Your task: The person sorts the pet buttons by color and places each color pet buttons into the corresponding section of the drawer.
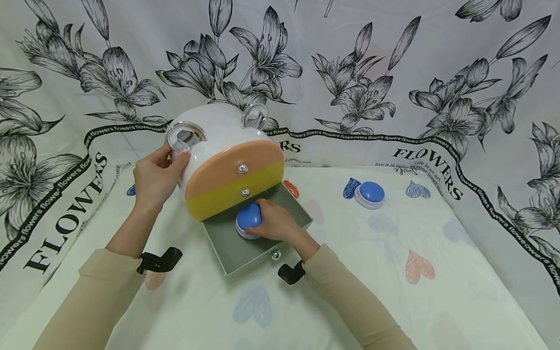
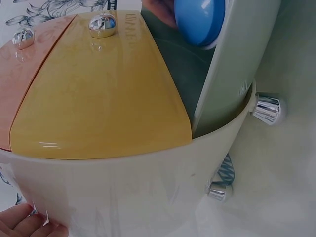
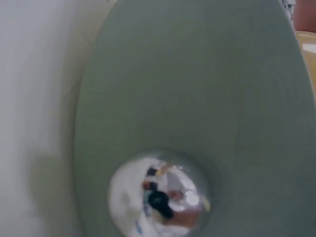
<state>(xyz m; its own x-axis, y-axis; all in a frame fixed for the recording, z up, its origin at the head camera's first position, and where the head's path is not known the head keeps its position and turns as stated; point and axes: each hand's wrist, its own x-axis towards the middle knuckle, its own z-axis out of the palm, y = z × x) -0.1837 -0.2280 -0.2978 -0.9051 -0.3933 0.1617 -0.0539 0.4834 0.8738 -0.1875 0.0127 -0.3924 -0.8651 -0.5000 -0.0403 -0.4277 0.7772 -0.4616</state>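
Note:
A white, rounded drawer cabinet (image 1: 210, 121) has an orange drawer (image 1: 218, 170), a yellow drawer (image 1: 223, 201) and a pulled-out green drawer (image 1: 236, 255), with silver knobs. My left hand (image 1: 157, 175) grips the cabinet's left side, just under a silver ring-shaped part (image 1: 181, 127); its fingers also show low in the left wrist view. Inside the green drawer, my right hand (image 1: 277, 221) holds a round, blue-domed button with a white base (image 1: 248, 217), thumb and fingers around its right side. The right wrist view shows the green drawer's front and its silver knob (image 3: 158, 197).
A second blue-domed button (image 1: 371, 193) sits on the heart-printed cloth (image 1: 350, 282) to the right. Behind the cabinet hangs a white curtain (image 1: 306, 97) with black flower prints. Small silver feet (image 2: 268, 108) stick out from the cabinet's underside.

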